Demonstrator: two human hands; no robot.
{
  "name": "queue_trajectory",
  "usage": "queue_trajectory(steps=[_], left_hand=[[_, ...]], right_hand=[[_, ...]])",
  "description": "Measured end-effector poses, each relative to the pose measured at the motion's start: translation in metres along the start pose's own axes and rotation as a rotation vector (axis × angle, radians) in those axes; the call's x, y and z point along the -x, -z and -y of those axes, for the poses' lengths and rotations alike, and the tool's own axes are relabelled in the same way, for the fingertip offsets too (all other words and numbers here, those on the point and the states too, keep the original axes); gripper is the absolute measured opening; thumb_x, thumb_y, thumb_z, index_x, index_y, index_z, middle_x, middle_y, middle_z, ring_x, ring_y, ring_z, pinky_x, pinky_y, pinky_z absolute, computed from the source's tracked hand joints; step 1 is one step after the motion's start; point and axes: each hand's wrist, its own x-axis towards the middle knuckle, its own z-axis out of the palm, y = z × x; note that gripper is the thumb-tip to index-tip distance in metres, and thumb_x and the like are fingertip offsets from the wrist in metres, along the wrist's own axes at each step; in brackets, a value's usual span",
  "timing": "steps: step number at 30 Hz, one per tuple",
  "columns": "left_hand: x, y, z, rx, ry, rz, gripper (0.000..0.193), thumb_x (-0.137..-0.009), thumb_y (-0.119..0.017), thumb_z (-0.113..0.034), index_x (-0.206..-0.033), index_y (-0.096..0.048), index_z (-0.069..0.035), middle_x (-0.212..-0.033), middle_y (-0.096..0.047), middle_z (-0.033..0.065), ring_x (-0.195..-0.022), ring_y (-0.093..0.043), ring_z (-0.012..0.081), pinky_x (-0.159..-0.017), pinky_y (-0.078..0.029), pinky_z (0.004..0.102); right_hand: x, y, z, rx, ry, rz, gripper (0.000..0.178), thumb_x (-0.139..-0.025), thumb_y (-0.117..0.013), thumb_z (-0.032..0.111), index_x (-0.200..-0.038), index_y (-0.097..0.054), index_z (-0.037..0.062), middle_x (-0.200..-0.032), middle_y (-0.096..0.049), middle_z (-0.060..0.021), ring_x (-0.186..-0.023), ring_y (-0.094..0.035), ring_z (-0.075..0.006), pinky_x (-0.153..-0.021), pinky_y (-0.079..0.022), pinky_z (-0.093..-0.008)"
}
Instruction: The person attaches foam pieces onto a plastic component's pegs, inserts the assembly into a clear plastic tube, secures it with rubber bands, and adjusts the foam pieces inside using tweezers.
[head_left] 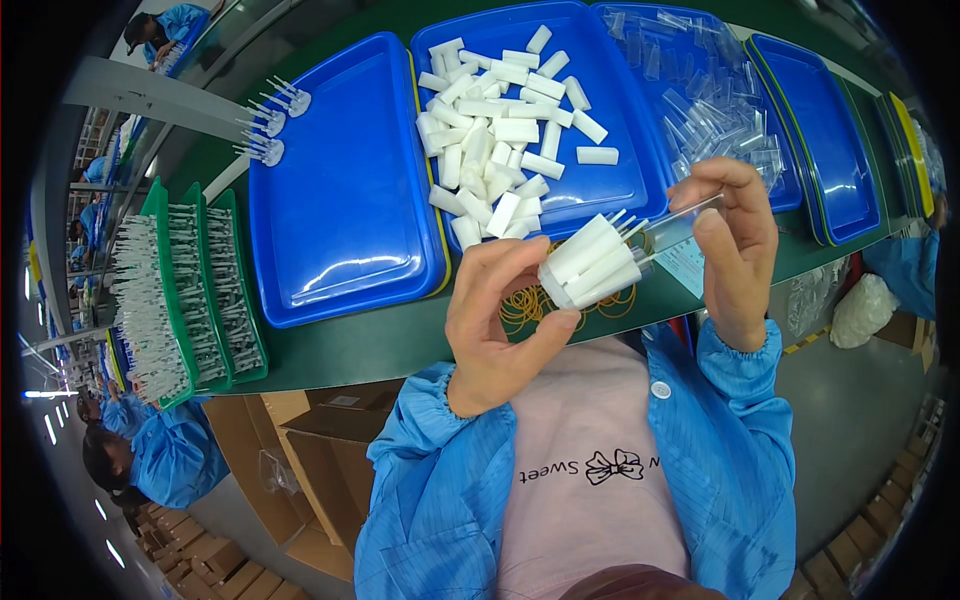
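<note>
My left hand (495,320) grips a bundle of white plastic sticks (592,262) with thin tips pointing up and right. My right hand (738,245) holds a clear plastic tube (680,225) against the tips of the bundle. Both hands hover over the near edge of the green table (370,345), above a pile of yellow rubber bands (525,305). Behind them a blue tray (610,185) holds many loose white sticks (500,140). Another blue tray (790,185) to the right holds clear tubes (715,110).
An empty blue tray (340,180) lies at the left, one more (825,130) at the far right. Green racks (215,290) filled with finished pieces stand at the left edge. Cardboard boxes (300,450) sit below the table. Other people in blue coats (165,455) work at the left.
</note>
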Motion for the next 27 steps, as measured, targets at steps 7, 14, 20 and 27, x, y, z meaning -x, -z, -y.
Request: queue_trajectory(steps=[7, 14, 20, 27], left_hand=[[0.002, 0.001, 0.0, -0.146, -0.079, -0.002, 0.054, -0.065, -0.075, -0.002, -0.117, -0.058, 0.001, -0.108, -0.051, 0.0121, -0.093, -0.054, 0.0192, -0.079, -0.046, 0.0286], [-0.001, 0.0, -0.003, -0.218, -0.138, 0.01, 0.054, -0.065, -0.075, -0.003, -0.116, -0.059, 0.001, -0.105, -0.052, 0.013, -0.092, -0.054, 0.0207, -0.079, -0.044, 0.0292], [-0.004, 0.003, -0.006, -0.238, -0.119, 0.062, 0.054, -0.066, -0.074, -0.005, -0.117, -0.059, 0.001, -0.105, -0.052, 0.0131, -0.091, -0.054, 0.0209, -0.078, -0.044, 0.0291], [-0.006, 0.004, -0.008, -0.148, -0.032, 0.08, 0.054, -0.066, -0.073, -0.006, -0.117, -0.059, 0.001, -0.104, -0.052, 0.0136, -0.091, -0.053, 0.021, -0.079, -0.044, 0.0293]], right_hand=[[0.001, -0.003, -0.003, -0.076, -0.02, -0.092, 0.037, -0.085, -0.059, 0.009, -0.119, -0.047, 0.0, -0.095, -0.055, -0.0046, -0.089, -0.051, -0.0099, -0.081, -0.04, -0.0233], [0.001, -0.007, 0.0, -0.08, -0.077, 0.021, 0.038, -0.083, -0.059, 0.007, -0.118, -0.046, -0.0003, -0.092, -0.055, -0.0056, -0.088, -0.051, -0.01, -0.081, -0.04, -0.0248], [-0.002, -0.001, 0.009, -0.032, -0.105, 0.079, 0.035, -0.078, -0.062, 0.001, -0.11, -0.047, 0.001, -0.088, -0.056, -0.0061, -0.086, -0.053, -0.0103, -0.081, -0.04, -0.025], [-0.01, 0.018, 0.01, -0.088, -0.152, 0.024, 0.037, -0.076, -0.063, 0.001, -0.109, -0.047, 0.0018, -0.087, -0.057, -0.0058, -0.082, -0.053, -0.0089, -0.076, -0.041, -0.0226]])
